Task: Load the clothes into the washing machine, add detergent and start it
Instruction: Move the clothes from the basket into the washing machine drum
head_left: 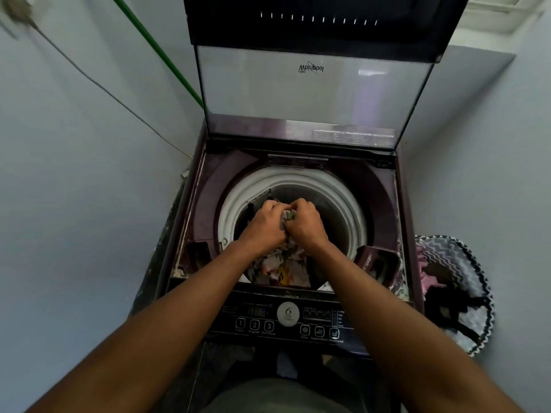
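While the fingers of both hands are curled tight around a bunched printed cloth (287, 217), the loading step is in hand: the left hand (264, 225) and the right hand (304, 223) meet knuckle to knuckle over the open drum (337, 210), each gripping the same bundle, and the loose end of the cloth trails down toward the near rim of the tub. Whether other garments already lie deeper in the drum cannot be told, since the hands and cloth cover the view. The next move, as a judgement, calls for lowering the bundle below the white rim, releasing both grips, and keeping the trailing end clear of the rim. Detergent and start are not yet done; the detergent tray (377, 262) sits at the right front corner of the tub surround, and the control panel (286, 318) with its numbered buttons lies nearest the person. The lid (313, 81) stands upright at the back. The washing machine (193, 204) fills a narrow alcove between pale blue walls (74, 174). A laundry basket (456, 290) with a zigzag pattern stands just beside it on the right, still holding dark and pink items. A green hose (158, 52) and a thin cable (104, 87) run down the left wall.
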`<state>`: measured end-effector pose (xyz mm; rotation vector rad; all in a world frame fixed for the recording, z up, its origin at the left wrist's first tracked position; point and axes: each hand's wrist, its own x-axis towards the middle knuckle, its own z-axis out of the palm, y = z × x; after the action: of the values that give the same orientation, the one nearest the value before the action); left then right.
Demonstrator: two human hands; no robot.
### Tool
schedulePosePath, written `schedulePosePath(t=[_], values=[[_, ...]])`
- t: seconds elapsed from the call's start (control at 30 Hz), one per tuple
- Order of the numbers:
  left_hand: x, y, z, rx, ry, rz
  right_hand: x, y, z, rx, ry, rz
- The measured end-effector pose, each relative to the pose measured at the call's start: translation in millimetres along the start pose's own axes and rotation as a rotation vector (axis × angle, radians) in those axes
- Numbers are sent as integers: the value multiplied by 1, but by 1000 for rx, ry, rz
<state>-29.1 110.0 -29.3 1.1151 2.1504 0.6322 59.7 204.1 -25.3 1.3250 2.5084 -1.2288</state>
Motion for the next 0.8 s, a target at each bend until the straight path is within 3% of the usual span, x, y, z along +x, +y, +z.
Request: schedulePosePath(t=[0.4,0.8], values=[[12,28,8,31,37,80,-5,24,-32,47,168,-38],[33,125,53,-4,54,328,-38,86,-107,71,473,-36]])
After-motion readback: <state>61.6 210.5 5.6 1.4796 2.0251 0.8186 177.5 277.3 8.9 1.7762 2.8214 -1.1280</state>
